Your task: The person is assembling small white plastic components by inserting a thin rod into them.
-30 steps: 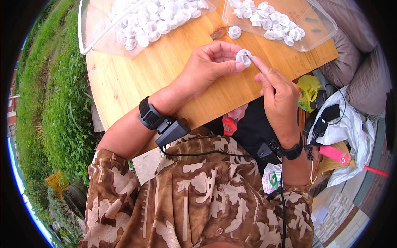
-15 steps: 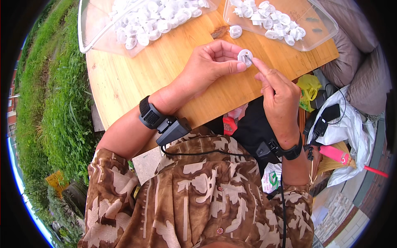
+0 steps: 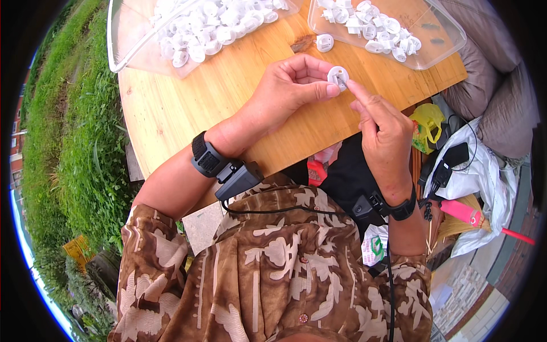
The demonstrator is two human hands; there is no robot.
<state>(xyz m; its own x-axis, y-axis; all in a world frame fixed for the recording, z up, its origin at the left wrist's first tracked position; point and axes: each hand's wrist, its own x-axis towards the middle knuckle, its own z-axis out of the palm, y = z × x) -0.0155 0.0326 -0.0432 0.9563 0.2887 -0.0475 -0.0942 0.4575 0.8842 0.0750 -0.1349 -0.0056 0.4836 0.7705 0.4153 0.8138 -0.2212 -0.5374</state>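
Note:
Between the thumb and fingers of my left hand (image 3: pixel 293 82), a small round white plastic part (image 3: pixel 338 74) with slots in its face is pinched above the table. My right hand (image 3: pixel 383 117) is closed, with its index fingertip at the part's right edge. Something thin and dark shows at that fingertip, too small to name. Another round white part (image 3: pixel 324 43) lies loose on the wooden table (image 3: pixel 188 108), just beyond my hands.
A clear plastic bin (image 3: pixel 134 48) heaped with white parts stands at the far left. Another clear bin (image 3: pixel 439 31) holding fewer parts is at the far right. Right of the table are a yellow bag (image 3: pixel 426 122), a white plastic bag (image 3: pixel 484 211) and black cables.
The white part has turned slightly in my left fingers. My right index fingertip has shifted a little, and less of the thin dark thing shows. The bins and loose part have not moved.

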